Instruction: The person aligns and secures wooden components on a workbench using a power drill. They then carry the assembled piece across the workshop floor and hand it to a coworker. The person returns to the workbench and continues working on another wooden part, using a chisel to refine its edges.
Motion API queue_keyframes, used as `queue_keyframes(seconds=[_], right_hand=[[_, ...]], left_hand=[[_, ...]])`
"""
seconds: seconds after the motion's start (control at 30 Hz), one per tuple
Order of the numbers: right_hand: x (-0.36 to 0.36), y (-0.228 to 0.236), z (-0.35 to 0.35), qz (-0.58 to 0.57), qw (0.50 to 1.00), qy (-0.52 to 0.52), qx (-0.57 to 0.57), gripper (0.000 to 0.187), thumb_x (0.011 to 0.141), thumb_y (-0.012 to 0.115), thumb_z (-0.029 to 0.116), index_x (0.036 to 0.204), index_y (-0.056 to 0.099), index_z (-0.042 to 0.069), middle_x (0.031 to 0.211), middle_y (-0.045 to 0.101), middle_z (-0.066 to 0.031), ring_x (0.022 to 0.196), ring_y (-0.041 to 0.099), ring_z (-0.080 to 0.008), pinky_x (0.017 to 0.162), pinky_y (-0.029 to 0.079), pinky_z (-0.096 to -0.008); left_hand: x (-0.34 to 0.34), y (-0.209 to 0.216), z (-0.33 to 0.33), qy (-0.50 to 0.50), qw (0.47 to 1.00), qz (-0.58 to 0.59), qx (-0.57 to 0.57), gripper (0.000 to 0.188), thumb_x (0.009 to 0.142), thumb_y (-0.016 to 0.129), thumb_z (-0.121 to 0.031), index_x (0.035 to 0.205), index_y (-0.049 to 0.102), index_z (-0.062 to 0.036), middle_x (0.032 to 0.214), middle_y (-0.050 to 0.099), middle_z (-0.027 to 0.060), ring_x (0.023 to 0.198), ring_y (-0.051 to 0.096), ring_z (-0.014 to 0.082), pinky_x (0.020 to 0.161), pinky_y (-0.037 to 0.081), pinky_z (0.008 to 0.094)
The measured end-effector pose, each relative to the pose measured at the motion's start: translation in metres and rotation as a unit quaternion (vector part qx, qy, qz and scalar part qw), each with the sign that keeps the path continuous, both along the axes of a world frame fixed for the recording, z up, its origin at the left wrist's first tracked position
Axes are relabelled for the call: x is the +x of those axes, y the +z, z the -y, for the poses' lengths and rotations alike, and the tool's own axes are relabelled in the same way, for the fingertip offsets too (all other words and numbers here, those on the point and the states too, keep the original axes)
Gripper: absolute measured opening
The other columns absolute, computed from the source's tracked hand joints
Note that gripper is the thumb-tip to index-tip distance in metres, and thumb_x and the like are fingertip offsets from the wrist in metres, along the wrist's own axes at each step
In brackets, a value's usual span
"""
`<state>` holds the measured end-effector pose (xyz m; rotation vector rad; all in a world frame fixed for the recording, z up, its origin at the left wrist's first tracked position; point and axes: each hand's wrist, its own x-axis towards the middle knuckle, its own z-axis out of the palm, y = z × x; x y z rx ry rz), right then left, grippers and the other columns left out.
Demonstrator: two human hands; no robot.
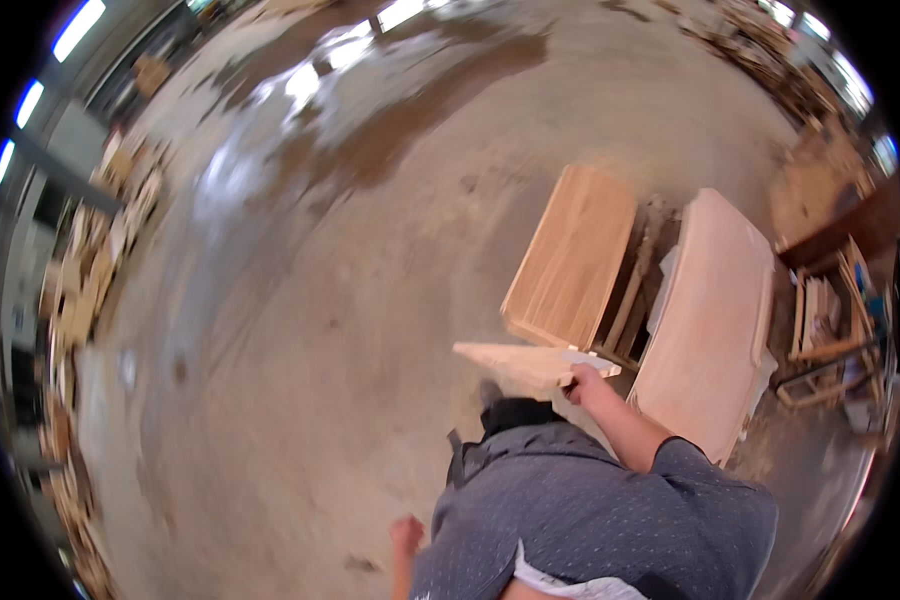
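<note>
So, nearest the camera, the wearer's grey speckled shirt (590, 510) is filling the lower middle, with white fabric (575, 583) showing at its bottom edge. Left hand (406, 533) is hanging low beside the torso, apart from the panels; its fingers are looking curled in, but it's blurred and small, so can't tell if they're closing on anything. Right hand (585, 384) is reaching forward on a bent-out arm and pinching a light wooden panel (520, 363) near its right end, fingers wrapping the near edge. That panel is sitting out in front of the waist, its long side running leftward to a narrow tip, a pale patch showing near the gripped end. Can't tell if it's touching the stuff behind. Just beyond, a grained wood board (570, 255) with cut corners is lying face up; a larger, pinkish pale panel (708, 325) is lying to its right, with timber pieces (627, 300) showing in the dark gap between. Further right, a wooden frame (828, 352) is standing near a dark brown board (855, 225). Concrete floor (300, 430) is spreading left and ahead, with dark, shiny wet patches (400, 130) reflecting light farther out. At the far left, scrap wood (80, 290) is lining the side; at the upper right, more boards (770, 60) are heaping up below bright windows (852, 80).
</note>
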<state>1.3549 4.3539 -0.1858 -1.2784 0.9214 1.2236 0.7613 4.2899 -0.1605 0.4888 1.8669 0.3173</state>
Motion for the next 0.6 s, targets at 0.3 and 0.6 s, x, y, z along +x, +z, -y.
queue_keyframes(seconds=[0.3, 0.6], right_hand=[[0.058, 0.021, -0.190, 0.124, 0.991, -0.032, 0.048, 0.032, 0.101, 0.050, 0.017, 0.131, 0.053, 0.007, 0.116, 0.069, -0.0113, 0.098, 0.071, -0.0274, 0.077, 0.062, -0.0458], [0.122, 0.075, -0.354, 0.230, 0.965, -0.082, 0.090, 0.038, 0.098, 0.055, 0.021, 0.133, 0.052, 0.006, 0.122, 0.066, -0.0131, 0.105, 0.068, -0.0309, 0.081, 0.060, -0.0481]], left_hand=[[0.096, -0.031, -0.243, -0.089, 0.995, 0.038, -0.033, 0.013, 0.090, 0.058, -0.015, 0.083, 0.061, -0.0047, 0.068, 0.062, 0.0099, 0.055, 0.060, 0.0202, 0.047, 0.047, 0.0335], [0.158, -0.036, -0.626, -0.096, 0.982, 0.158, 0.043, 0.011, 0.089, 0.058, -0.014, 0.095, 0.061, -0.0049, 0.074, 0.064, 0.0107, 0.060, 0.062, 0.0228, 0.050, 0.049, 0.0355]])
